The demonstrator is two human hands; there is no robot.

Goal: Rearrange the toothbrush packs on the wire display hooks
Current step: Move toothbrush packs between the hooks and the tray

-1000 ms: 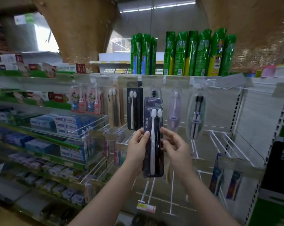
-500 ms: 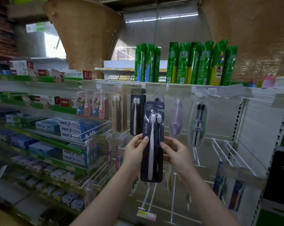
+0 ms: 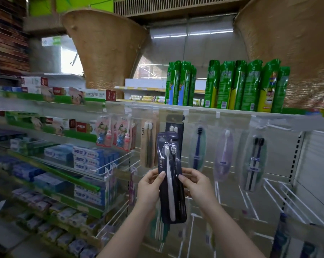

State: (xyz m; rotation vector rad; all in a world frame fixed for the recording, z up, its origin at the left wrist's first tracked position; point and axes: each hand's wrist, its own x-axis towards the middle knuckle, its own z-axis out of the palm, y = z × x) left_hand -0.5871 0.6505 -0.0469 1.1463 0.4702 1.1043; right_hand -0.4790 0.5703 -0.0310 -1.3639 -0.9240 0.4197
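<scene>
Toothbrush pack (image 3: pixel 171 175) gripped by fingers of left hand (image 3: pixel 150 187) and right hand (image 3: pixel 196 185), white wire shelving (image 3: pixel 250 200), shop aisle

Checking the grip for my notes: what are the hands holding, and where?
Left hand and right hand pinch the dark rectangular toothbrush pack at its side edges, mid-height.
</scene>
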